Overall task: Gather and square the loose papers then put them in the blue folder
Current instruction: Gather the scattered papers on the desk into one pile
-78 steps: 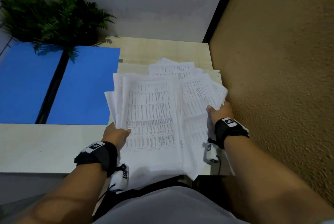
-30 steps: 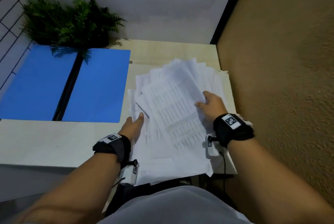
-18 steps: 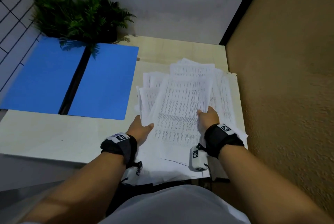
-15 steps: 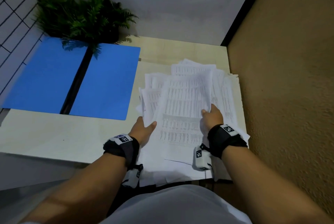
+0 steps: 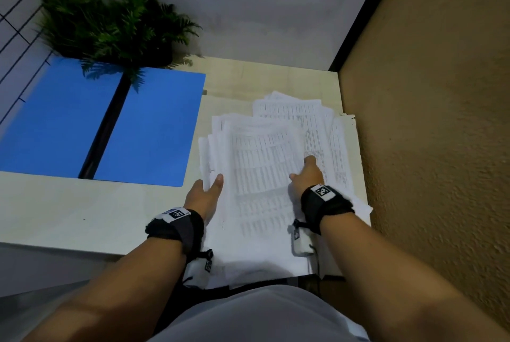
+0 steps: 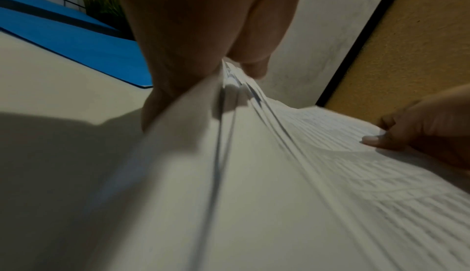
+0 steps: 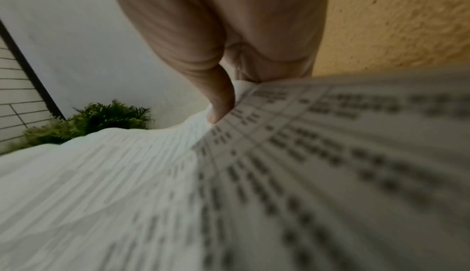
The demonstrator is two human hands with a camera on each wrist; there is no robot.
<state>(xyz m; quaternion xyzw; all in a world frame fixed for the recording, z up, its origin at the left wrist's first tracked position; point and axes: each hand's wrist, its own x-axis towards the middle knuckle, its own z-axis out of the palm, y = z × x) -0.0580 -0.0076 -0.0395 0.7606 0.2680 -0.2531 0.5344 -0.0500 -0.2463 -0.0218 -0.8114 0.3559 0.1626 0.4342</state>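
Gathering was in hand: the left hand [image 5: 205,194] and right hand [image 5: 307,176] pinched opposite edges of the fanned papers [image 5: 265,170]. The next move called for squaring them before the blue folder [image 5: 149,131].

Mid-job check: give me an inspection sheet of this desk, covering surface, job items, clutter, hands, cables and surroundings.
Surface: pale desk, bare at the near left.
Job's things: papers fanned and uneven at the desk's right, near edges overhanging the front; blue folder lying open and flat to their left, no paper in it.
Clutter: plant at the far left, fronds over the folder's far edge.
Hands: left hand grips the papers' left edge; right hand pinches sheets on the right, thumb on top.
Cables: thin cord hanging from the right wrist camera.
Surroundings: white wall behind, tan textured wall on the right.
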